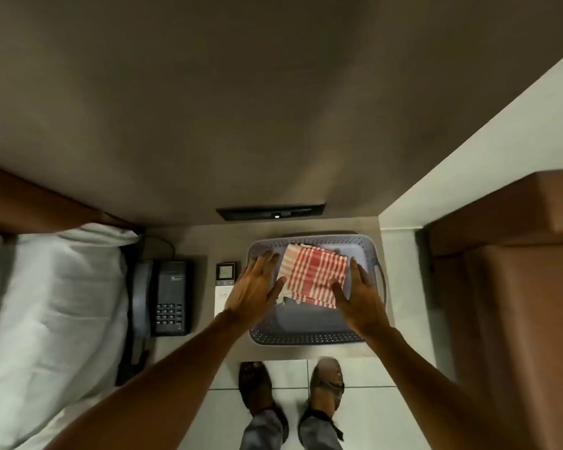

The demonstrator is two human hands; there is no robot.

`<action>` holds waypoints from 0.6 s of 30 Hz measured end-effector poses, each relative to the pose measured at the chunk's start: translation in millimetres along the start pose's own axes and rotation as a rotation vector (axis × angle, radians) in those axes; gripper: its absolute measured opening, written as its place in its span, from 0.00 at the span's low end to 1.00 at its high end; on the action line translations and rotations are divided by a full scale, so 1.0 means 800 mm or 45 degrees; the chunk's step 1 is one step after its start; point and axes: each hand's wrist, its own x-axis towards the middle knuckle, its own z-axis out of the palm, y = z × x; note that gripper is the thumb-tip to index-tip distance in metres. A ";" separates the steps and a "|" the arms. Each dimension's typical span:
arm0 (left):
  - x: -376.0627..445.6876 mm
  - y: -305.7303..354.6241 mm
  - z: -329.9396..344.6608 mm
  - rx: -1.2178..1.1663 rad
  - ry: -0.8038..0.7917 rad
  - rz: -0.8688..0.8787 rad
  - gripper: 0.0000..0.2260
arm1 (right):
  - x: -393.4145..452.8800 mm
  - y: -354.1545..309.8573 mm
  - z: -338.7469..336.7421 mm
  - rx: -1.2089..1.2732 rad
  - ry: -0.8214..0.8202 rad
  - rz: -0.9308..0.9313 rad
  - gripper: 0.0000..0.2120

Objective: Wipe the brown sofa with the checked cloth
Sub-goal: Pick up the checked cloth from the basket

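A folded red-and-white checked cloth (312,274) lies in a grey perforated basket (306,336) on a small bedside table. My left hand (257,287) hovers flat over the basket's left rim, fingers spread, its thumb near the cloth's left edge. My right hand (358,297) is held open at the cloth's right edge, fingers straight. Neither hand grips the cloth. The brown sofa (517,303) stands to the right, its arm and side in view.
A black desk telephone (171,297) and a white remote with a small screen (225,284) sit on the table left of the basket. A bed with white pillows (46,303) is at the left. My feet stand on white floor tiles (290,375).
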 end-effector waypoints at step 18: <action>0.095 -0.009 0.135 -0.813 0.084 -0.856 0.24 | 0.087 0.021 0.078 0.435 0.160 0.443 0.21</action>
